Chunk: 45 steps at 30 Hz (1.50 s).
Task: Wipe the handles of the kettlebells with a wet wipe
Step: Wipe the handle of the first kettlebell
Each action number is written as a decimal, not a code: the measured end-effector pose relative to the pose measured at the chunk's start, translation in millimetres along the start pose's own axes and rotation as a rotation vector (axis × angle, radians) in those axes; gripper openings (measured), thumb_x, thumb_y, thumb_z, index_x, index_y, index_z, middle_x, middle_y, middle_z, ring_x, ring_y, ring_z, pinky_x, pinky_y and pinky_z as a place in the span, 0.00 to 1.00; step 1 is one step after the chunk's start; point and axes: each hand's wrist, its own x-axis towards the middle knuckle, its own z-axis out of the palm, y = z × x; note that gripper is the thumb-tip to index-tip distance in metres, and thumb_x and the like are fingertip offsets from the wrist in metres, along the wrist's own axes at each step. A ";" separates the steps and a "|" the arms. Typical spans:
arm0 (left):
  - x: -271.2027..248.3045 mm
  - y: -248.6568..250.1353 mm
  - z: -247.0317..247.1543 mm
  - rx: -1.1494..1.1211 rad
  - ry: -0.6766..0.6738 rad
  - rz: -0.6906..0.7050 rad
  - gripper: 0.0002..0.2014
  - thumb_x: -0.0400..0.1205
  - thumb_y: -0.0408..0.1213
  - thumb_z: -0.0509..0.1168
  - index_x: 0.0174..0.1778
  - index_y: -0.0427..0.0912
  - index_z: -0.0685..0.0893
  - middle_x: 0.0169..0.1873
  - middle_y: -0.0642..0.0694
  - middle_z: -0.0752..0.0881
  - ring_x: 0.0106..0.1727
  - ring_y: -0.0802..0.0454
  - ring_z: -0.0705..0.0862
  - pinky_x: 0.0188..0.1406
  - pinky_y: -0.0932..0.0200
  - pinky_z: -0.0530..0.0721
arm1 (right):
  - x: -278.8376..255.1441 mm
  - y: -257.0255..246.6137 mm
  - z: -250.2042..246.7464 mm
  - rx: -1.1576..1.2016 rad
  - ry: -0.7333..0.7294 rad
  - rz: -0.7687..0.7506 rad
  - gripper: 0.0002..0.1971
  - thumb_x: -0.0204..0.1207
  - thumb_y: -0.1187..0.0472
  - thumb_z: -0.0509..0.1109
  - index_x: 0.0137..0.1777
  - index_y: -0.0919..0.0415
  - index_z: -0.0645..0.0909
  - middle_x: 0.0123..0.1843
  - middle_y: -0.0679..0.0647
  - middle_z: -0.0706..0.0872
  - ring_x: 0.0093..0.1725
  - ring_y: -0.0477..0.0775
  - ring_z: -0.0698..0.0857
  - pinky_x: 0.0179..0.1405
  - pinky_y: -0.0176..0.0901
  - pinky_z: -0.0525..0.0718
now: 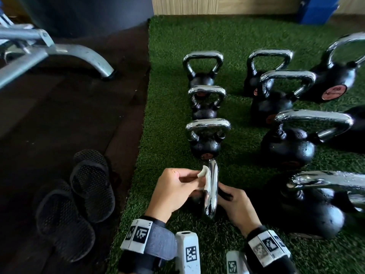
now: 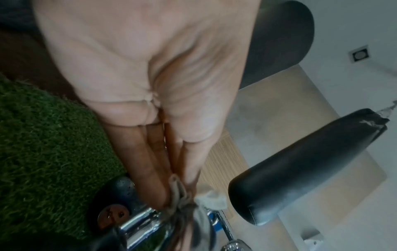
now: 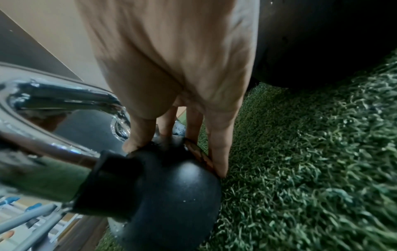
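Note:
The nearest small kettlebell lies tipped on the green turf (image 1: 167,115), its chrome handle (image 1: 212,186) pointing toward me. My left hand (image 1: 197,179) pinches a white wet wipe (image 1: 205,177) against the left side of that handle. The left wrist view shows the crumpled wipe (image 2: 211,198) at the fingertips (image 2: 159,190), over the handle (image 2: 141,225). On the right of the handle, my right hand (image 1: 235,202) holds the black body. Seen from the right wrist, thumb and fingers (image 3: 217,161) straddle the black ball (image 3: 171,203) beside the handle (image 3: 53,141).
Three more small kettlebells (image 1: 205,135) stand in a column beyond the hands. Several larger ones (image 1: 290,143) stand to the right, the closest (image 1: 316,204) near my right wrist. Black sandals (image 1: 79,194) and a metal bench leg (image 1: 79,54) are on the dark floor at left.

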 end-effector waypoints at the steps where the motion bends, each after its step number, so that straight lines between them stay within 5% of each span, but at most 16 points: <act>1: -1.6 1.8 1.5 -0.003 0.011 0.006 0.21 0.65 0.58 0.84 0.50 0.52 0.96 0.46 0.48 0.96 0.53 0.49 0.94 0.63 0.42 0.89 | 1.1 -0.4 -0.4 -0.001 0.003 0.003 0.31 0.67 0.33 0.77 0.70 0.43 0.84 0.64 0.43 0.90 0.67 0.45 0.86 0.72 0.60 0.81; 6: -22.9 -0.6 2.8 -0.160 -0.023 -0.129 0.10 0.68 0.43 0.82 0.41 0.43 0.97 0.42 0.41 0.95 0.45 0.49 0.95 0.41 0.60 0.93 | -1.0 3.8 -1.8 -0.123 0.029 0.009 0.30 0.71 0.35 0.76 0.72 0.42 0.83 0.67 0.41 0.88 0.68 0.41 0.85 0.73 0.54 0.81; 8: -30.7 -4.5 0.0 -0.157 -0.023 -0.151 0.04 0.74 0.35 0.80 0.43 0.44 0.96 0.42 0.40 0.95 0.44 0.49 0.95 0.41 0.60 0.93 | -3.1 4.1 -1.2 -0.187 0.072 0.011 0.27 0.72 0.38 0.76 0.72 0.41 0.82 0.66 0.40 0.89 0.66 0.40 0.85 0.70 0.52 0.83; 13: -44.8 -16.6 4.7 -0.199 -0.011 -0.187 0.06 0.76 0.27 0.77 0.44 0.42 0.97 0.42 0.40 0.95 0.42 0.52 0.94 0.40 0.63 0.92 | -1.6 5.1 -0.6 -0.203 0.093 0.025 0.28 0.71 0.37 0.76 0.71 0.40 0.83 0.66 0.41 0.89 0.65 0.41 0.86 0.70 0.52 0.83; 19: -57.5 -31.1 5.3 -0.151 -0.004 -0.118 0.12 0.68 0.41 0.79 0.48 0.51 0.97 0.45 0.45 0.96 0.47 0.51 0.95 0.45 0.63 0.91 | -2.9 6.7 2.0 -0.182 0.122 0.032 0.27 0.72 0.41 0.77 0.72 0.41 0.82 0.69 0.42 0.87 0.68 0.42 0.84 0.73 0.53 0.81; 23: -61.7 -43.8 8.3 -0.054 0.057 -0.107 0.09 0.77 0.32 0.79 0.48 0.52 0.97 0.44 0.46 0.96 0.46 0.51 0.94 0.47 0.61 0.91 | -6.2 6.7 5.1 -0.223 0.157 0.037 0.25 0.74 0.42 0.76 0.72 0.38 0.82 0.69 0.42 0.87 0.68 0.41 0.84 0.72 0.51 0.81; 25: -60.8 -52.0 9.4 0.022 0.092 -0.094 0.10 0.78 0.28 0.77 0.48 0.49 0.97 0.43 0.46 0.96 0.45 0.49 0.95 0.51 0.51 0.93 | -6.2 4.5 5.9 -0.210 0.172 0.033 0.24 0.74 0.43 0.76 0.71 0.39 0.83 0.68 0.42 0.87 0.68 0.41 0.84 0.72 0.51 0.81; 31: -58.9 -59.0 9.5 0.066 0.116 -0.073 0.09 0.79 0.32 0.77 0.53 0.46 0.96 0.45 0.48 0.96 0.47 0.48 0.95 0.52 0.44 0.94 | -12.7 -9.6 7.4 -0.227 0.145 0.009 0.21 0.78 0.48 0.75 0.71 0.45 0.84 0.65 0.43 0.89 0.64 0.42 0.86 0.69 0.50 0.83; 33: -59.3 -57.5 5.2 0.027 0.109 -0.066 0.10 0.78 0.35 0.78 0.54 0.47 0.95 0.46 0.46 0.96 0.48 0.46 0.95 0.52 0.45 0.94 | -19.5 -19.2 4.8 -0.315 0.193 -0.009 0.19 0.77 0.48 0.75 0.69 0.46 0.86 0.63 0.44 0.90 0.59 0.42 0.88 0.61 0.41 0.85; 35: -60.2 -52.7 -1.2 -0.095 0.136 -0.068 0.12 0.73 0.37 0.79 0.52 0.48 0.95 0.47 0.43 0.95 0.49 0.45 0.95 0.47 0.53 0.93 | -32.8 -32.5 1.1 -0.331 0.397 -0.106 0.12 0.77 0.49 0.76 0.59 0.46 0.90 0.57 0.45 0.91 0.47 0.35 0.87 0.45 0.24 0.81; 37: -61.8 -46.3 -8.2 -0.224 0.171 -0.071 0.12 0.70 0.38 0.79 0.50 0.48 0.95 0.47 0.41 0.95 0.48 0.47 0.95 0.44 0.60 0.91 | -52.8 -51.3 -0.9 -0.265 0.564 -0.266 0.06 0.75 0.50 0.77 0.51 0.43 0.91 0.49 0.40 0.90 0.43 0.33 0.87 0.39 0.17 0.78; 40: -64.4 -31.2 -12.3 -0.263 0.157 -0.009 0.13 0.70 0.42 0.80 0.50 0.49 0.96 0.47 0.44 0.95 0.44 0.55 0.93 0.43 0.64 0.89 | -77.3 -80.1 3.4 -0.206 0.442 -0.438 0.07 0.72 0.49 0.78 0.49 0.42 0.92 0.46 0.36 0.90 0.44 0.37 0.89 0.40 0.20 0.80; 45: -63.8 -6.4 -6.4 -0.218 0.129 0.169 0.15 0.71 0.48 0.79 0.52 0.51 0.96 0.45 0.47 0.95 0.42 0.58 0.92 0.40 0.65 0.88 | -80.8 -102.8 13.4 -0.120 0.215 -0.460 0.15 0.66 0.52 0.83 0.54 0.42 0.92 0.48 0.34 0.91 0.40 0.40 0.91 0.37 0.26 0.85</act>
